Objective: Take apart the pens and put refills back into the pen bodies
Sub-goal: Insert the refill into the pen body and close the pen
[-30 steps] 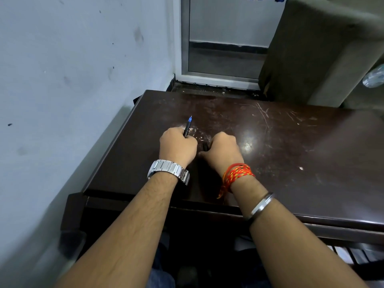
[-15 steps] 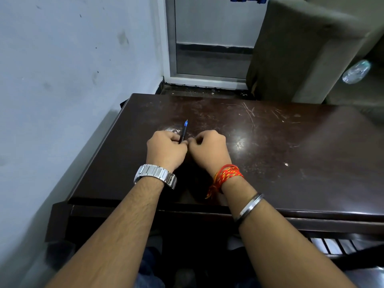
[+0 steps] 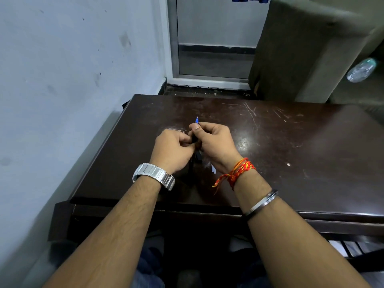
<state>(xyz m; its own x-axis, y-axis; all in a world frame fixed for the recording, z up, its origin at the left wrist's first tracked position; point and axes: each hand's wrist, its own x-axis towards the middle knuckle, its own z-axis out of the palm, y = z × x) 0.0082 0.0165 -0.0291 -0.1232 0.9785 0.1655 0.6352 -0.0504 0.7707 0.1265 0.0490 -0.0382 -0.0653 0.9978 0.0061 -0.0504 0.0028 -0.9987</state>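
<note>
Both hands clamp one pen over worktop: R hand fingers near blue tip, L hand fingers on rear end, axis pointing away.

Dark pen, blue tip up

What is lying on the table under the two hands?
Under the left hand and right hand, which hold a pen, dark pen parts and something white lie on the table. The hands cover the rest.
</note>
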